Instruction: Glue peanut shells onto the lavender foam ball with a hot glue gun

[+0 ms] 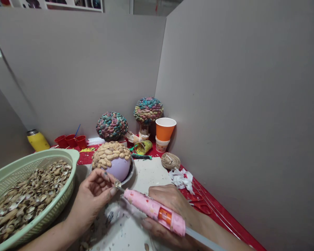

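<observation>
My left hand pinches a peanut shell between thumb and fingertips. At the shell sits the metal tip of a pink hot glue gun, which my right hand grips around its body. A translucent glue stick sticks out of the gun's rear. Just beyond my left hand, a lilac ball rests in a grey bowl. Rows of peanut shells cover its top and far left, while its near right side is bare.
A green basket of shell halves stands at left. Behind are two colourful shell-covered balls, red cups, a yellow bottle and an orange cup. Twine, crumpled white tissue and red scissors lie at right, beside grey partitions.
</observation>
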The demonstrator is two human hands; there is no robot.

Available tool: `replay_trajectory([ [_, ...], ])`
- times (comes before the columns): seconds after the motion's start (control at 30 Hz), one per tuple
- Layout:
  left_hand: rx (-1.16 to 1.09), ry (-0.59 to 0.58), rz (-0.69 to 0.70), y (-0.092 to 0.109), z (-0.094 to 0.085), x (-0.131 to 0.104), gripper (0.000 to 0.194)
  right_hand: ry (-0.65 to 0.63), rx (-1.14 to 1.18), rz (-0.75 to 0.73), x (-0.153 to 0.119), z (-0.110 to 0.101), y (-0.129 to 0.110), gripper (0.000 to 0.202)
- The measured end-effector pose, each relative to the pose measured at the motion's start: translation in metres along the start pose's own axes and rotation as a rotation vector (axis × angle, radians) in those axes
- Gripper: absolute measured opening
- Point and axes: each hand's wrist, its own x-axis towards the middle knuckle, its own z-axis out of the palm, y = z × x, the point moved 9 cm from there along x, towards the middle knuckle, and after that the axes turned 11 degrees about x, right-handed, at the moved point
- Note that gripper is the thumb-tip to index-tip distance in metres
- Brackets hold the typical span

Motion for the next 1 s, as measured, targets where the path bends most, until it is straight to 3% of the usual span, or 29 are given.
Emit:
replay_trajectory([
  [0.7,-0.026,0.070,0.037,0.004,-0.006,0.003,0.024,-0.026,0.073,0.064,-0.006,0.006,0.010,0.050],
  [1.0,-0.052,0.069,0.020,0.004,-0.007,0.000,0.024,-0.041,0.000,0.071,-0.009,0.011,0.013,0.052],
])
